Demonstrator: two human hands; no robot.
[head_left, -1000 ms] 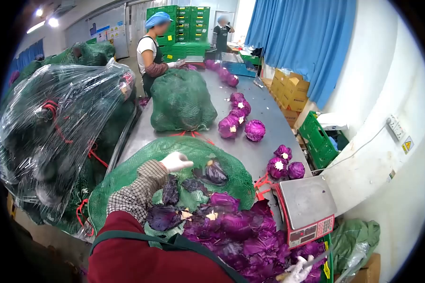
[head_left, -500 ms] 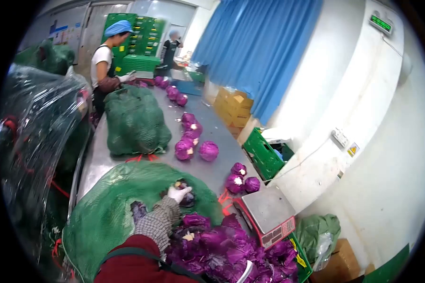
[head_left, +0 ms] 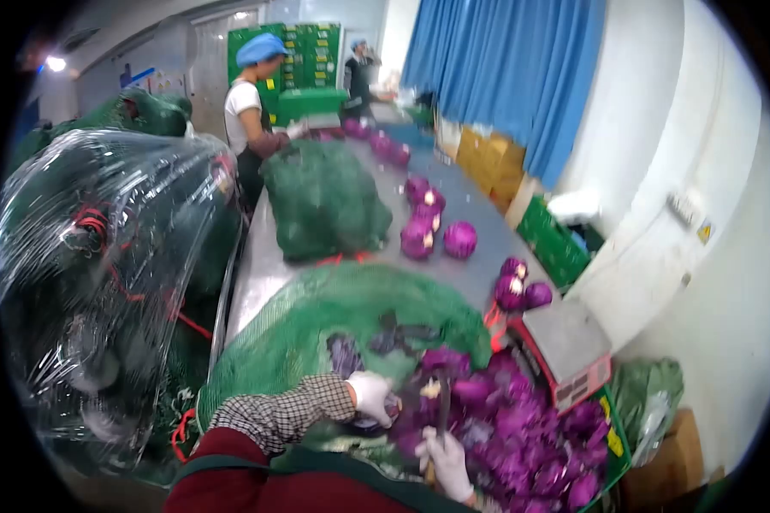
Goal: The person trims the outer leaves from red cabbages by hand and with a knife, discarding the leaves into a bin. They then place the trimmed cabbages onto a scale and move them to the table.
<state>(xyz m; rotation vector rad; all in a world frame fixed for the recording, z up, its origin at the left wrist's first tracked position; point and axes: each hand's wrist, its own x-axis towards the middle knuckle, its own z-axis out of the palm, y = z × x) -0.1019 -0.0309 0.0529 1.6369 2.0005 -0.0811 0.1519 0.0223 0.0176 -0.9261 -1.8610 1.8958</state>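
My left hand (head_left: 372, 397), in a white glove, is closed on a dark purple cabbage (head_left: 369, 423) low over the near edge of a green mesh bag (head_left: 274, 350). Beside it on the right, my gloved right hand (head_left: 447, 463) grips a knife (head_left: 442, 409), its blurred blade pointing up and away from me. A heap of loose purple cabbage leaves (head_left: 522, 419) lies just beyond and right of the knife. Dark leaf pieces (head_left: 345, 355) rest on the mesh bag.
Trimmed cabbages (head_left: 459, 239) sit along the metal table (head_left: 261, 286). A filled mesh bag (head_left: 325, 201) stands ahead; a scale (head_left: 565, 346) is at right. Plastic-wrapped sacks (head_left: 120, 282) crowd the left. A co-worker (head_left: 252, 115) in a blue cap stands at the table's far left.
My left hand has drawn back toward me from the mesh bag with a cabbage in it. My right hand with the knife has come into view. The camera view has turned left.
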